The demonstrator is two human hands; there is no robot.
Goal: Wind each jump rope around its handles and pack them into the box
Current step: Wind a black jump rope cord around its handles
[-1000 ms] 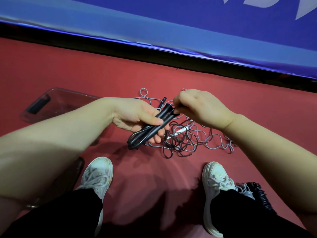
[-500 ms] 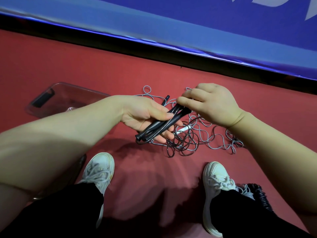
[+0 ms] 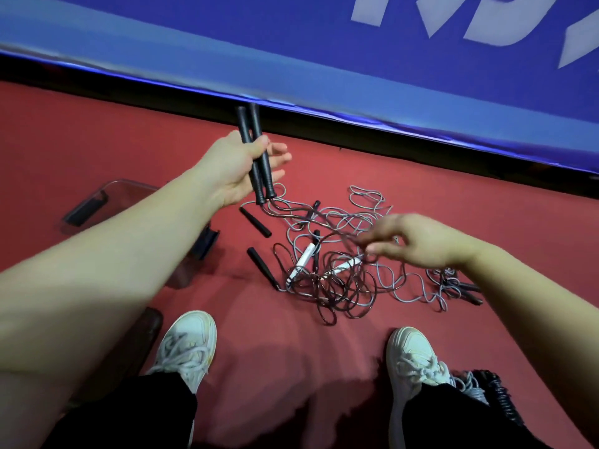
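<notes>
Two black handles (image 3: 243,124): left hand (image 3: 233,170) is gripping them, raised near far edge of floor (image 3: 421,176); right hand (image 3: 418,243) is hovering half-curled over tangle (image 3: 334,286), can't tell if holding. Cord (image 3: 291,211) is trailing into it, so yanking = snags w/ other ropes.

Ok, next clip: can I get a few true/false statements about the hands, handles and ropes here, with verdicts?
1. The left hand grips two black handles together. True.
2. The tangle of ropes lies inside the clear box. False: it lies on the red floor, right of the box.
3. Two white handles lie in the tangle. True.
4. The right hand holds a black handle. False: there is no handle in it; it is blurred, above the tangle.
5. The held handles' rope is wound round them. False: it trails loose from their lower ends towards the pile.
</notes>
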